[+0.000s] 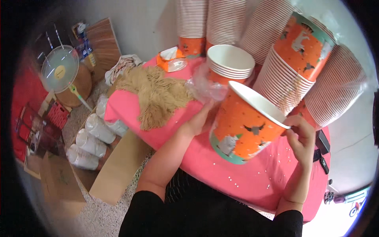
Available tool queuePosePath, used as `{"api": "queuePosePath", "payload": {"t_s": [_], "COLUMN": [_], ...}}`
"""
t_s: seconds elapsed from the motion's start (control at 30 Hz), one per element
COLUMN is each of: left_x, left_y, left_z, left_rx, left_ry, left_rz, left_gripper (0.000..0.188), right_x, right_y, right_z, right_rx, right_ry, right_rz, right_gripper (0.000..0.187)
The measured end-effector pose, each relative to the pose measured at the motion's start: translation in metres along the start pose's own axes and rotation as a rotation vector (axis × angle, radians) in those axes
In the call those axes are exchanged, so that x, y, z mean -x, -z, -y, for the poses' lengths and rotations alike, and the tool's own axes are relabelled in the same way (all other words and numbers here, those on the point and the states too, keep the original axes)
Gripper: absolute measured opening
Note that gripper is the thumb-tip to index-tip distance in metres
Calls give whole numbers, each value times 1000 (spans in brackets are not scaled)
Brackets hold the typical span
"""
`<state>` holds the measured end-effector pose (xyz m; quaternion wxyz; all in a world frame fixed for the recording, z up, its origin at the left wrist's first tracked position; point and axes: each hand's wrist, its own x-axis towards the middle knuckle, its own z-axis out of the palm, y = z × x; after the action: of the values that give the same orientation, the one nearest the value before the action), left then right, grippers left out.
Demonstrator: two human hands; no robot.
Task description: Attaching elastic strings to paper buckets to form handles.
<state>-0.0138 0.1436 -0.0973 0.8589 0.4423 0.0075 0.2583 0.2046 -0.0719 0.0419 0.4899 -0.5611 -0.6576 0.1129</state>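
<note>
A large orange paper bucket (248,132) with a green base, white inside and animal pictures tilts above the pink-covered table. My right hand (302,138) pinches its rim on the right side. My left hand (203,116) reaches in at the bucket's left side, and its fingers are hidden behind the wall. I cannot tell whether they grip it. Right behind stands a short stack of similar buckets (231,59), open end up. Crumpled clear plastic (209,85) lies next to my left hand.
Tall nested bucket stacks (284,79) line the wall, some in plastic. On the pink tablecloth (197,152) lie a tan fringed cloth (160,94), an orange packet (169,59), white specks and dark objects (323,142). Left, a cardboard box (118,164) holds wrapped white cup stacks (90,142).
</note>
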Motion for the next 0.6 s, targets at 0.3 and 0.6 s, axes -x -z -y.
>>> {"api": "queuePosePath", "payload": {"t_s": [0.3,0.6], "left_x": [2,3], "left_y": [10,-30], "left_z": [6,5], "left_rx": [-316,-531], "left_ry": [170,4], "left_rz": [38,-184], "left_gripper": [104,127], "right_x": [-8,-6], "right_y": [14,1], "right_z": [-17,-9], "right_rx": [278,-257], "right_ry": [91,-107], "right_rz": [102,307], "right_gripper": [19,16]}}
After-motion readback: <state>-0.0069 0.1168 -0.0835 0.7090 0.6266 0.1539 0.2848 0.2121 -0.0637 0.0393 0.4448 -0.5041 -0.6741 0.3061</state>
